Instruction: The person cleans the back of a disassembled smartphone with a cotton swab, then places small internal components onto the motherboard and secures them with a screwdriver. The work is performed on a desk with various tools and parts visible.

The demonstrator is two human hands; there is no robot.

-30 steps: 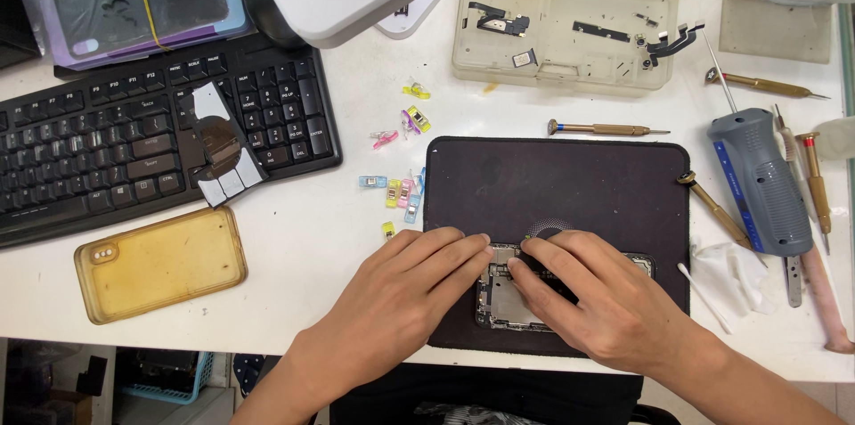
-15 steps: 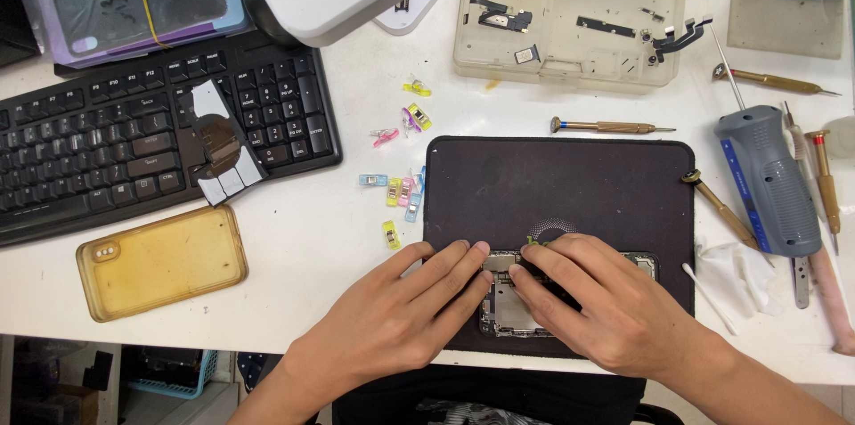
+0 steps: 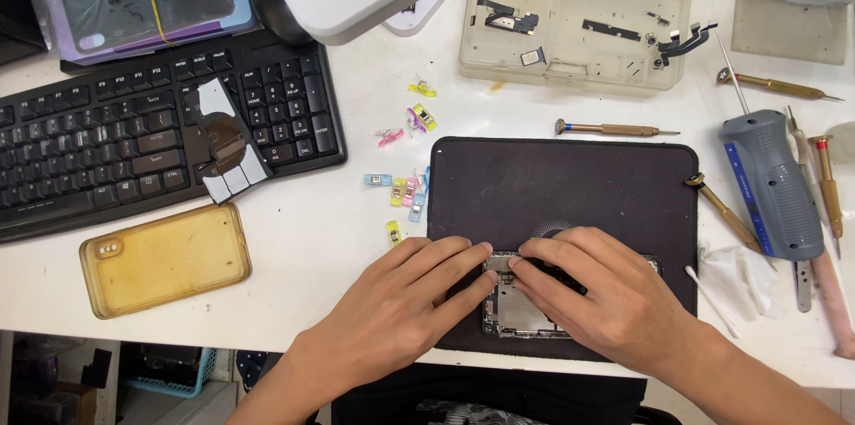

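Down at the near edge of the dark work mat (image 3: 570, 184) lies an opened phone body (image 3: 517, 314), its inner frame and parts showing, most of it covered by our two hands. Our left hand (image 3: 401, 309) comes in from the left with its fingers stretched flat over the phone's upper left corner. Our right hand (image 3: 614, 300) lies across the right side, fingertips (image 3: 521, 262) meeting the left ones at the phone's top edge. Both hands press down close together on the phone; whether they pinch a small part between them we cannot tell.

Just left of the mat sits a scatter of small coloured clips (image 3: 405, 189). Farther left, a yellowed clear phone case (image 3: 165, 269) lies face down near the table edge, with a black keyboard (image 3: 134, 140) behind it. Behind the mat rests a brass-handled screwdriver (image 3: 614, 130), and beyond that a clear parts tray (image 3: 570, 33) holds small black components. To the right lies a grey powered screwdriver (image 3: 775, 184), just beside more hand tools, with a white cloth (image 3: 744, 273) near the mat's right edge.
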